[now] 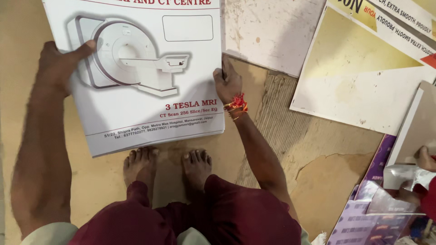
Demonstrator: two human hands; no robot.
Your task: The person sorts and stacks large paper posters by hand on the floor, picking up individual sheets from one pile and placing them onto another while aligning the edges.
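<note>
A stack of large white printed sheets (150,90), showing a picture of a scanner machine, lies on the floor in front of my bare feet (168,165). My left hand (61,63) grips the stack's left edge, thumb on top of the picture. My right hand (227,81) presses against the stack's right edge, fingers curled on the side of the sheets; red and gold threads circle that wrist. I am squatting, with maroon trousers at the bottom of the view.
A worn white board (272,31) lies beyond the stack. A yellow and white printed board (363,72) lies at the right. Purple printed sheets (368,213) and clear plastic sit at the lower right, where another person's hand (427,159) shows.
</note>
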